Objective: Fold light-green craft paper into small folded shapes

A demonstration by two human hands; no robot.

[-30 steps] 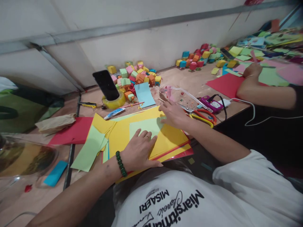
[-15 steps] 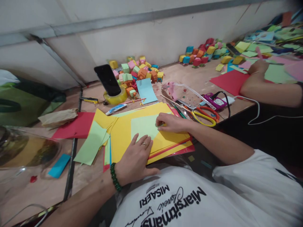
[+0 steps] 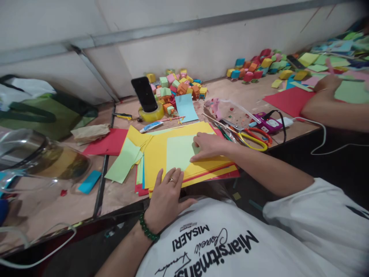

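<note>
I see a phone [image 3: 144, 93] propped in a tape roll [image 3: 151, 114] at eleven o'clock, paper cubes [image 3: 178, 86] at twelve, scissors [image 3: 250, 137] at two and a green bag [image 3: 43, 115] at nine.

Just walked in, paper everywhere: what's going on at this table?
A person has a light green sheet on a stack of yellow sheets. The left hand lies flat at its near edge; the right hand touches its right edge. Scissors lie to the right, paper cubes are piled by the wall, and another person's arm rests at far right.
</note>
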